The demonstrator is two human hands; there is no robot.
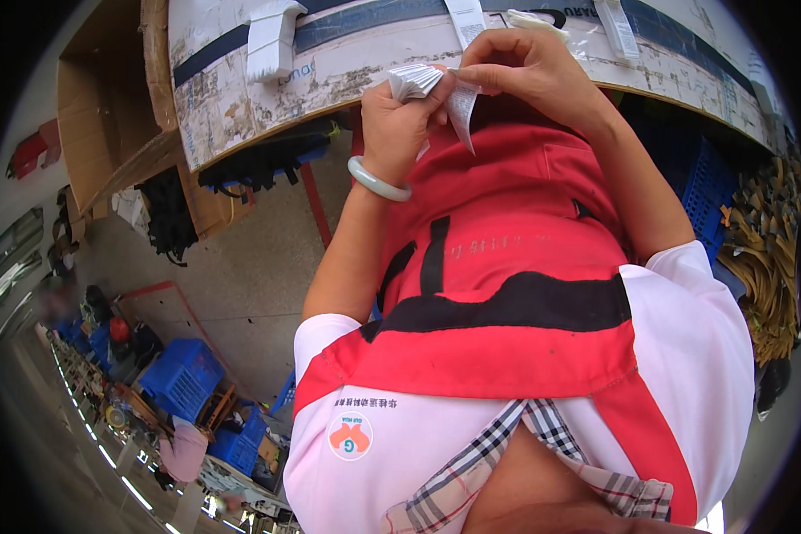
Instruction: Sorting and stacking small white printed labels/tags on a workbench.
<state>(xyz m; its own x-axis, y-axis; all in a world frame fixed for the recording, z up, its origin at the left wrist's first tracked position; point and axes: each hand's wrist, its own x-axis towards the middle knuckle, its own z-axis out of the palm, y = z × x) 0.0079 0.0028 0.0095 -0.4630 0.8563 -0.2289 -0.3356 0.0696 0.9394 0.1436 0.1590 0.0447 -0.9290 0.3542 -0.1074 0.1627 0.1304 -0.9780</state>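
My left hand [397, 123] is closed around a fanned stack of white labels [413, 82], just in front of the worktable's near edge. A single printed label [462, 114] hangs beside the stack with its pointed end down. My right hand [536, 75] pinches the top of this label between thumb and fingers, close to the left thumb. On the table beyond, a bundle of white labels [272, 43] lies to the left. A strip of printed labels [465, 20] lies behind the hands, and another label strip [618, 30] to the right.
The worktable [227, 125] is covered with worn, printed white cardboard. An open cardboard box [116, 107] stands at its left. Blue crates [182, 378] stand farther back at left, near a person in pink [185, 452]. At right are a blue crate [710, 191] and piled brown strips [765, 258].
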